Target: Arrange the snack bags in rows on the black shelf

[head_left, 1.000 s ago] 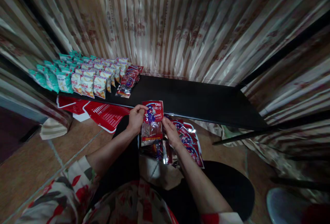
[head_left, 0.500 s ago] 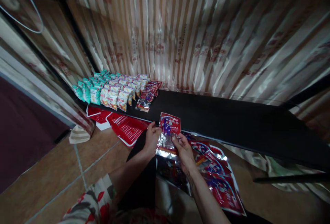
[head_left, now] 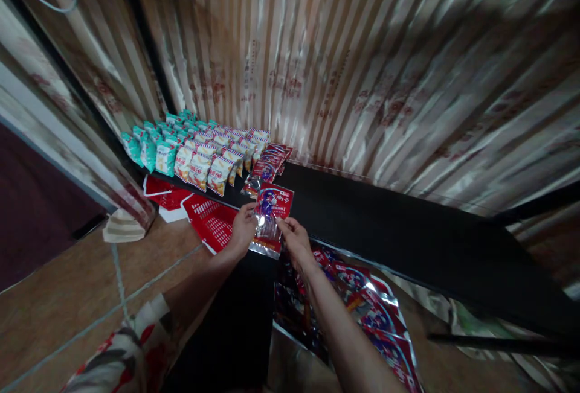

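A: Here's the red snack packet (head_left: pixel 275 204), held up between two hands, overlapping the shelf's front edge from where we look! How's the grip?

B: Grasping that packet from both sides. Left hand (head_left: pixel 243 229) pinching the left edge, right hand (head_left: pixel 295 239) with thumb and fingers at the right edge, a touch lower.

A: Printed face up towards us, purple artwork, shiny lower half, the whole thing leaning slightly.

B: Just beyond it, matching red packets (head_left: pixel 266 167) lie overlapped on the black shelf (head_left: pixel 385 218).

A: Left of those, a real crowd! White snack bags (head_left: pixel 198 169) with striped tops in close rows, then teal bags (head_left: pixel 165 157) at the far left.

B: Under the front edge, a red perforated basket (head_left: pixel 212 224) with a pale rim, above tan floor tiles (head_left: pixel 172 248).

A: And by the right forearm, a glossy heap of more red packets (head_left: pixel 392 354), overlapping; what holds them is mostly covered.

B: Striped curtain (head_left: pixel 312 49) behind it all.
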Demonstrator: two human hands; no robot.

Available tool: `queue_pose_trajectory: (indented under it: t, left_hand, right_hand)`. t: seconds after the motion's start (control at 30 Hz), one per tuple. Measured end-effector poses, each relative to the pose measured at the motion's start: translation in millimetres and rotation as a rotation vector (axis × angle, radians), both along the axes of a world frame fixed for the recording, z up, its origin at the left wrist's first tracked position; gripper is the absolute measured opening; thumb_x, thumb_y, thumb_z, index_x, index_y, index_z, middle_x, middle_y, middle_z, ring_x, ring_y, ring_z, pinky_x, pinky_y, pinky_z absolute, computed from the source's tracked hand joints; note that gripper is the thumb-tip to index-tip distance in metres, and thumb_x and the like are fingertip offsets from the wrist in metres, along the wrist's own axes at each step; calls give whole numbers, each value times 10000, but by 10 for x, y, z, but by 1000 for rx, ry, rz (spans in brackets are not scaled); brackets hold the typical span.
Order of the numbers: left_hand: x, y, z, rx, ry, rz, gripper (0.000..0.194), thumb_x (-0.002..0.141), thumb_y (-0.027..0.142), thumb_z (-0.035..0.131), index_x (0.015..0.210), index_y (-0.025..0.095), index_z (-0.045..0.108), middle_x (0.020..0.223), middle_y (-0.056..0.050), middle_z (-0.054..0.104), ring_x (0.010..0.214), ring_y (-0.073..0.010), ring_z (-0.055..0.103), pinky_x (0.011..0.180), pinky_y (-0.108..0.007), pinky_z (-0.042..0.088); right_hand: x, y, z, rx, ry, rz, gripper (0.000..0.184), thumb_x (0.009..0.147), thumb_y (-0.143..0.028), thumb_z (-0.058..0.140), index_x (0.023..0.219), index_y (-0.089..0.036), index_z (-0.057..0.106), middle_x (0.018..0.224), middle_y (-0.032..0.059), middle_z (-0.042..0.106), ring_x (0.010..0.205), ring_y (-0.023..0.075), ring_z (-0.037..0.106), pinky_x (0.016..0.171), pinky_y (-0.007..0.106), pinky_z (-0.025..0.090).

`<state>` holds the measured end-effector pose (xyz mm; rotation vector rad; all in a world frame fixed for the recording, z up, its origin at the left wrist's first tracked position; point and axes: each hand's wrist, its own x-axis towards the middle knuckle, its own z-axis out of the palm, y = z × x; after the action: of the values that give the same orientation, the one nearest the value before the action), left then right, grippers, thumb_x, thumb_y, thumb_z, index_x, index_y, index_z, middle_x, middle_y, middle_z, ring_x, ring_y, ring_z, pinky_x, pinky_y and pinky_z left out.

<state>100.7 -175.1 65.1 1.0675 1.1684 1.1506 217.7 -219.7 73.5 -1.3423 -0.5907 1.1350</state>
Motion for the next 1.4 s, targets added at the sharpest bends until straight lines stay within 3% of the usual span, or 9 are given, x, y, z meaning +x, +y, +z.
queue_pose_trajectory:
  t: [0.13,0.27,0.47,0.57,0.77,0.97,1.17,1.3,1.4]
  left_hand:
    - [-166,235,-111,15,158,31,369,698,24,506,1038,155,566,831,-26,648,742,-132,623,692,-243,489]
    - [-214,461,-186,33,206,67,394,703,53,554,1079,172,566,815,-13,646,707,-135,615,709,-266,493]
    - [-159,709,-252,171,395,61,400,702,68,583,1082,191,599,1012,-45,652,941,-180,608,901,-327,453]
    - [-146,825,-264,192,441,68,363,706,68,561,1042,185,630,1053,-58,637,1015,-195,582,962,-346,416]
    - [-108,1066,-312,204,442,76,299,722,64,519,965,167,661,980,-66,658,959,-198,605,937,-361,437]
    - [-31,1275,-381,230,509,70,326,755,82,486,1027,157,650,1055,-104,642,1012,-231,586,958,-403,417]
    - [62,1473,-426,363,711,23,346,781,114,459,1083,146,625,1092,-112,621,1092,-239,538,1005,-404,390]
    - [115,1490,-552,468,840,29,385,792,189,498,1165,148,580,1227,-130,544,1218,-277,439,1052,-450,333]
    - [108,1402,-642,623,940,-3,500,794,265,531,1273,124,497,1430,-171,344,1360,-332,230,1085,-500,252]
  right_hand:
    - [-125,255,-98,-29,-31,47,391,491,-512,735,612,-208,520,549,-50,574,494,108,508,509,234,407]
    - [-174,521,-233,-24,-146,33,336,578,-500,673,717,-218,553,615,-32,616,554,139,559,531,246,425]
    - [-123,866,-419,-75,-380,-29,260,642,-453,622,774,-235,569,642,-35,634,598,149,580,542,238,417]
    - [-117,940,-446,-61,-338,-17,267,631,-445,637,755,-219,571,639,-25,636,594,146,577,547,236,417]
    - [-54,1086,-468,-36,-256,17,268,592,-439,669,709,-216,578,626,-28,632,570,143,569,536,232,415]
    - [46,1347,-557,-42,-451,-27,208,630,-423,634,688,-230,583,576,-55,579,547,127,520,535,217,385]
    - [135,1594,-586,-106,-663,-15,172,679,-399,606,723,-235,582,619,-52,570,565,126,511,549,221,365]
    - [124,1644,-539,-150,-805,-8,146,728,-378,581,718,-234,563,637,-35,574,580,135,516,572,235,355]
    - [93,1633,-497,-192,-919,-1,145,765,-371,564,764,-226,570,711,-3,599,654,154,554,615,248,375]
